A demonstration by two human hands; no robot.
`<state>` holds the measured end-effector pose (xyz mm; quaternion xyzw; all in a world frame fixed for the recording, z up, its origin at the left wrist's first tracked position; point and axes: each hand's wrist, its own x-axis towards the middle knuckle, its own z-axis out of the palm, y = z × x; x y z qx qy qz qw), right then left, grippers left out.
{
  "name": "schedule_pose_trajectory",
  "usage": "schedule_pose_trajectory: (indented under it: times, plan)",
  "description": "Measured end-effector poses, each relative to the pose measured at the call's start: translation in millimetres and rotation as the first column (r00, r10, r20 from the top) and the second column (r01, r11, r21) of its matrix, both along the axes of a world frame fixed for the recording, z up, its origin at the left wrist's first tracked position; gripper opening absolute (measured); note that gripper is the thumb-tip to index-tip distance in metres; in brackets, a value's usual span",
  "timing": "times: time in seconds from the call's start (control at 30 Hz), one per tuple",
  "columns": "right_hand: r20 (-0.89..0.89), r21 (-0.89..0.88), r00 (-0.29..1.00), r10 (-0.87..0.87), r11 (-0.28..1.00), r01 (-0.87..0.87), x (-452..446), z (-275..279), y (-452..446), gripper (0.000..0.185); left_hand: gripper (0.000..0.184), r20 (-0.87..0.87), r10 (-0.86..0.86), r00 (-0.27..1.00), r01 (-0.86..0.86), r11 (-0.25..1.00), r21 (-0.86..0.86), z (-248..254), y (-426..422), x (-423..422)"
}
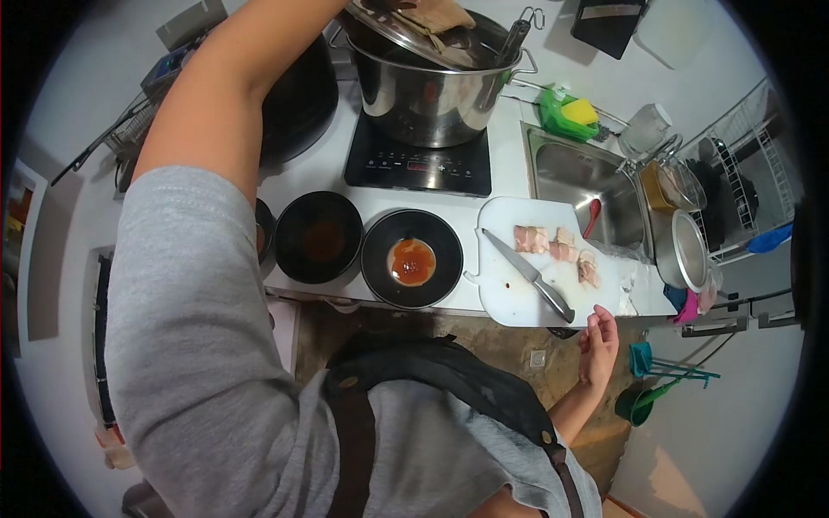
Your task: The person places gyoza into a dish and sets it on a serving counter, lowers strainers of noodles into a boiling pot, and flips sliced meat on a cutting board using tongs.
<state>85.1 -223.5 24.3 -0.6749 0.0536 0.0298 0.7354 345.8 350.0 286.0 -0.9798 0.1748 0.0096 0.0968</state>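
Note:
My left arm (229,95) reaches up past the top edge, so the left hand is out of frame. Near where it leaves, a metal lid (406,30) sits tilted over a large steel pot (427,104), with a beige folded cloth (436,13) on it. A dark-handled utensil (515,41) leans in the pot. My right hand (598,345) hovers by the front edge of a white cutting board (505,298), fingers loosely curled and holding nothing. On the board lie a knife (531,276) and several pieces of sliced meat (563,251).
The pot stands on a black induction cooker (419,166). Before it are a black bowl with reddish-brown sauce (413,262) and another dark bowl (318,237). To the right, a steel sink (574,164) holds a red spoon (592,217). A yellow sponge (579,111) sits behind.

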Motion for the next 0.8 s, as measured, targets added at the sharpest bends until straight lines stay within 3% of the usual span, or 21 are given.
schedule_pose_trajectory:
  times: [0.23,0.33,0.67,0.77,0.8]
  plan:
    - [0.000,0.012,1.000,-0.026,1.000,0.026,-5,1,2,0.032,0.055,0.063,0.095,0.994,-0.100,0.991,0.086,5,-15,-14]
    - [0.001,0.016,1.000,-0.030,0.999,0.030,-6,3,4,0.032,0.055,0.081,0.047,0.996,-0.057,0.991,0.117,2,-7,-4]
    - [-0.010,0.010,0.999,-0.043,0.999,0.043,-8,3,3,0.034,0.049,0.099,0.119,0.988,-0.128,0.988,0.088,-3,-5,-2]
    - [0.000,-0.003,1.000,-0.025,1.000,0.025,-10,0,-1,0.034,0.044,0.126,0.124,0.984,-0.145,0.974,0.173,-4,-4,14]
    - [0.005,-0.003,0.999,-0.031,0.999,0.032,-10,0,-1,0.034,0.041,0.016,0.235,0.972,-0.232,0.944,0.236,3,-11,16]
